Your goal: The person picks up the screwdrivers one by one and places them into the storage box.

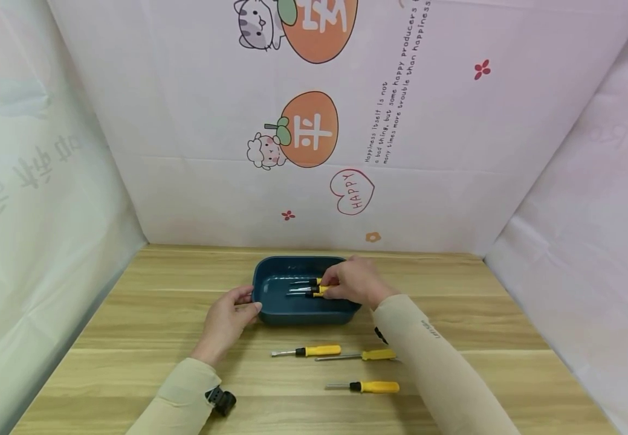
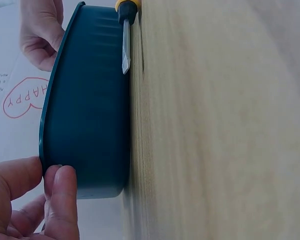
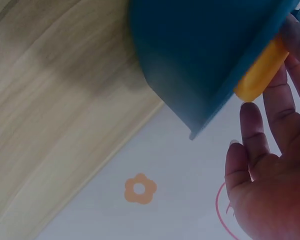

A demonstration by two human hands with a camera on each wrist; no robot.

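Note:
A dark blue rectangular basin (image 1: 305, 318) stands on the table. My left hand (image 1: 230, 319) holds its left end, thumb and fingers at the rim. Over the right part of the basin, my right hand (image 1: 358, 282) grips a screwdriver by its yellow handle (image 3: 262, 70), which shows above the rim in the right wrist view. Other yellow-and-black screwdrivers (image 1: 306, 282) lie close together under the fingers, their shafts pointing left; the hand hides part of their handles.
In front of the basin lie a flat-tipped screwdriver (image 1: 321, 350), a second screwdriver (image 1: 378, 354) partly behind the right sleeve, and a third screwdriver (image 1: 381, 387) nearer me. White printed sheets (image 1: 210, 199) stand behind the wooden table (image 1: 145, 338) and at both sides.

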